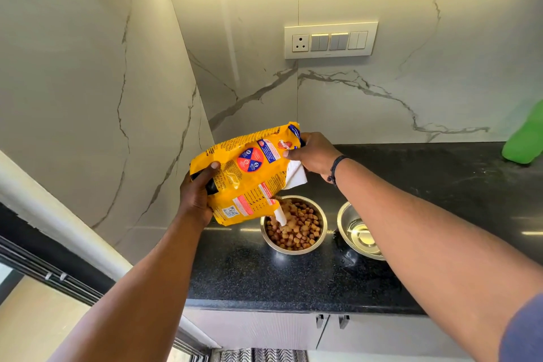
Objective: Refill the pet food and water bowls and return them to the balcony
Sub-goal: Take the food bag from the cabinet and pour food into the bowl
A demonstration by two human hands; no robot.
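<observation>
A yellow pet food bag (246, 173) is tilted over a steel food bowl (321, 216) on the black counter (264, 273). Brown kibble (299, 229) fills the bowl and spills from the bag's torn corner. My left hand (197, 194) grips the bag's lower left side. My right hand (314, 156) holds the bag's upper right end. A second steel bowl (345, 216) stands just right of the first, partly hidden by my right forearm; clear water seems to lie in it.
A green object (523, 138) rests at the counter's far right against the marble wall. A switch panel (330, 40) is on the wall above. Cabinet doors with handles (332, 320) sit below the counter. A sliding door frame (58, 258) runs along the left.
</observation>
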